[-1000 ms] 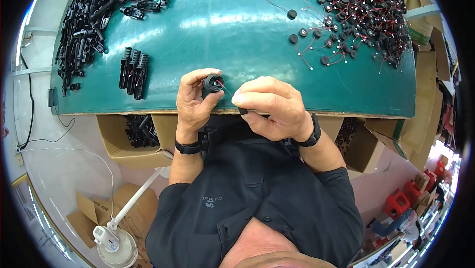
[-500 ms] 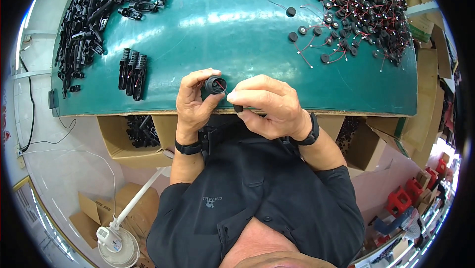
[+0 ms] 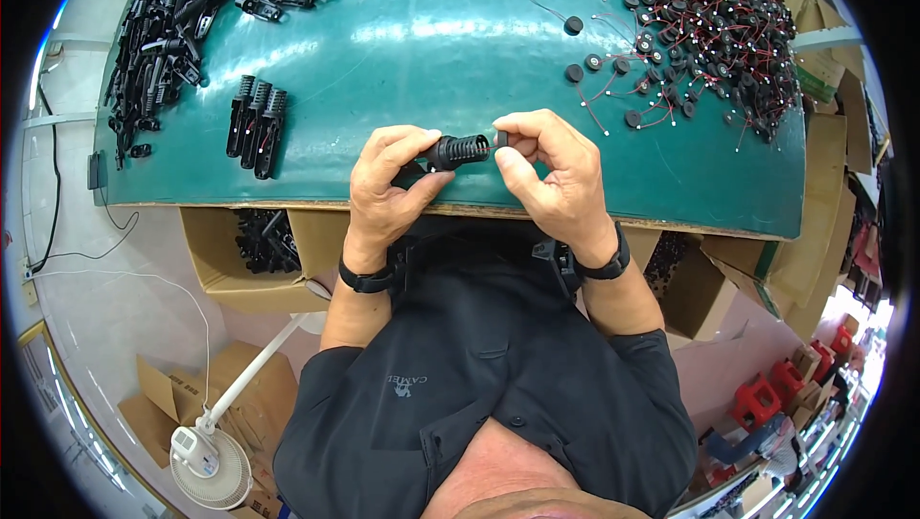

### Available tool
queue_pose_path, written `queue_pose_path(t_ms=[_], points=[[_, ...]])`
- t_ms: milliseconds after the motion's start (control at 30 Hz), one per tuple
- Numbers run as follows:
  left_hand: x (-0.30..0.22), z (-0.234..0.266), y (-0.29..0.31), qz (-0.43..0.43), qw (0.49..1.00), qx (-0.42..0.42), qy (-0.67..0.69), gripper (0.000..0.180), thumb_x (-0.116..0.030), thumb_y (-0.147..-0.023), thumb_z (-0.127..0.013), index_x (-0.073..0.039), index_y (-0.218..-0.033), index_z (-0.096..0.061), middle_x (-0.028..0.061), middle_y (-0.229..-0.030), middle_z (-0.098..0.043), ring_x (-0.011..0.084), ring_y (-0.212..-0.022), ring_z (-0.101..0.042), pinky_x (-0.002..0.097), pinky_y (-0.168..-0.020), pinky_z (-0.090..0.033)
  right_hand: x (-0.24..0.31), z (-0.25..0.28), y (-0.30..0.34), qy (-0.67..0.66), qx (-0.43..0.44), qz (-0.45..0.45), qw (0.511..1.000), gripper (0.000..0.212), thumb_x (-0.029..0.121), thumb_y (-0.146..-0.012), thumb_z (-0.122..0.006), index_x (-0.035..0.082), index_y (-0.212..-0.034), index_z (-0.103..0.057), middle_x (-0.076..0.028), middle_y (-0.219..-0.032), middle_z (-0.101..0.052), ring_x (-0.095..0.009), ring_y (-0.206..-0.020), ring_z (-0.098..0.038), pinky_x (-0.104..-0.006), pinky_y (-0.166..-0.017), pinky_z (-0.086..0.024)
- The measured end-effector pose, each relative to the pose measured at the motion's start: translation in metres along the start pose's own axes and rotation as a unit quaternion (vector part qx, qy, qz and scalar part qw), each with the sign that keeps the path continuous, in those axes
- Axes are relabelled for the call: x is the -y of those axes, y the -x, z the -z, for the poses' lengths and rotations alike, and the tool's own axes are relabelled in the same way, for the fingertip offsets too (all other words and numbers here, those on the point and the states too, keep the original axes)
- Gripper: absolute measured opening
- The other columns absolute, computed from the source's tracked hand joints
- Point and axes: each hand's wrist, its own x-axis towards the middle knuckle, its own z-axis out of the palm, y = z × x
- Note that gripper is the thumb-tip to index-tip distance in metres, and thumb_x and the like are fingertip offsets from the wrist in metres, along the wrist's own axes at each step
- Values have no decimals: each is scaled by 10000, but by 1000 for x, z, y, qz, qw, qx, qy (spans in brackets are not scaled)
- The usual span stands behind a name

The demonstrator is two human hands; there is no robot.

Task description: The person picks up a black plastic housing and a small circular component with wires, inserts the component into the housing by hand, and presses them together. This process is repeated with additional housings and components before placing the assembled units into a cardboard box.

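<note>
My left hand (image 3: 385, 184) is closed around a black plastic housing (image 3: 462, 151), whose ribbed, hollow end points right. Between thumb and fingers, my right hand (image 3: 561, 174) pinches a small round black wired disc (image 3: 501, 139) just off that open end. A bit of red wire shows between the disc and the housing; where it ends inside is hidden. Three similar black housings (image 3: 254, 126) lie side by side on the green table (image 3: 383, 69) to the left. A large pile of wired discs (image 3: 714, 30) covers the far right.
More black housings (image 3: 177, 21) are heaped at the far left, and two show at the back edge. Below the table's front edge stand cardboard boxes (image 3: 230, 279), one holding black parts. A white fan (image 3: 213, 466) is at lower left, with red stools (image 3: 757, 402) at lower right.
The housing has turned from facing me with its open end to lying sideways, pointing right. My right hand has moved up and right, holding the disc at the ribbed end.
</note>
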Motion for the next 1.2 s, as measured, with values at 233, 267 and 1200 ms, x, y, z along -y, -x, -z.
queue_pose_path(t_ms=[233, 267, 1200], points=[[-3, -2, 0, -2, 998, 35, -60, 563, -3, -733, -910, -45, -1269, -742, 132, -1140, -723, 267, -1025, -700, 349, -890, -570, -6, 1, 3, -20, 1, -75, 997, 233, -29, -954, -712, -30, -1187, -702, -51, -978, -709, -67, -798, -665, -226, -699, -559], [-3, -3, 0, -2, 998, 35, -60, 563, -3, -733, -910, -45, -1269, -742, 132, -1140, -723, 267, -1025, -700, 349, -890, -570, -7, 1, 4, -24, -2, -87, 996, 225, -20, -961, -719, -29, -1185, -703, -49, -968, -712, -64, -786, -662, -224, -687, -556], [-2, 5, 9, 182, 964, 60, 182, 282, -133, -1052, -710, -16, -1303, -660, 85, -1028, -771, 109, -801, -710, 250, -697, -566, -21, 5, 9, -54, -3, -9, 999, 271, -53, -995, -693, -48, -1265, -669, -60, -1056, -665, -101, -858, -683, -235, -749, -574]])
